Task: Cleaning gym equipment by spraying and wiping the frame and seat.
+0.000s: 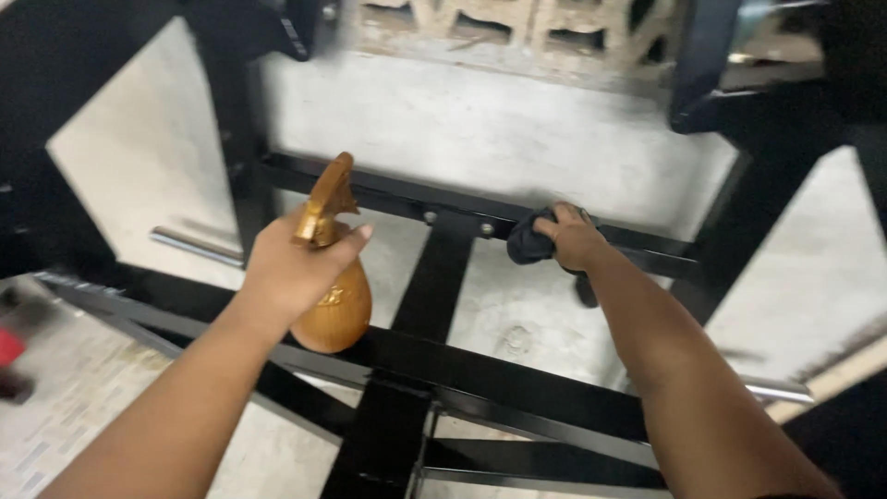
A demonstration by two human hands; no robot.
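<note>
- A dark cloth (528, 242) is bunched under the curled fingers of the right hand (573, 238) and pressed against the far crossbar (397, 196) of a black metal frame (517, 377).
- A golden-brown spray bottle (334, 298) is gripped at its neck by the left hand (294, 268), fingers wrapped shut around it, the nozzle head (327, 199) raised above the knuckles and pointed away from the camera.
- The bottle's rounded body is seen hanging just above the frame's near crossbar, left of the centre strut (434, 277).
- Two bolts (456, 223) are visible on the far bar, between the two hands.
- Pale concrete floor (517, 139) is seen below the frame, with a patterned block wall (517, 28) at the top edge.
</note>
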